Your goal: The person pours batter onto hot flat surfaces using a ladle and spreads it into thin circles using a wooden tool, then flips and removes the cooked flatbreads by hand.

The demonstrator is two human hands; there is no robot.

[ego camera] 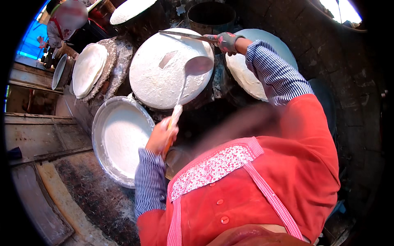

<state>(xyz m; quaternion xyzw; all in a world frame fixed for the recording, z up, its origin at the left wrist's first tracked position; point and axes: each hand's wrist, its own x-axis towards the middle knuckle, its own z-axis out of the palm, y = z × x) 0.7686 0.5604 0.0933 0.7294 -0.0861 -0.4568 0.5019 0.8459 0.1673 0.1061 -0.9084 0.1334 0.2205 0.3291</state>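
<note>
My left hand [161, 134] is closed around the orange handle of a ladle [199, 65]. The ladle's bowl rests on or just above a round cooking top [150, 83] coated with white batter; contact is hard to tell. A darker patch shows in the coating left of the bowl. My right hand [227, 43], in a grey and pink glove, grips a long flat stick [184, 34] that reaches over the far edge of the same top. Below my left hand's side stands a metal basin [96, 132] holding white batter [124, 138].
Another white-coated round top [246, 73] lies to the right, a third [130, 11] at the back. A dark pot [211, 15] stands between them. Thin white round sheets [89, 70] are stacked on a woven round stand [111, 55] at left. Another person [60, 32] is at upper left.
</note>
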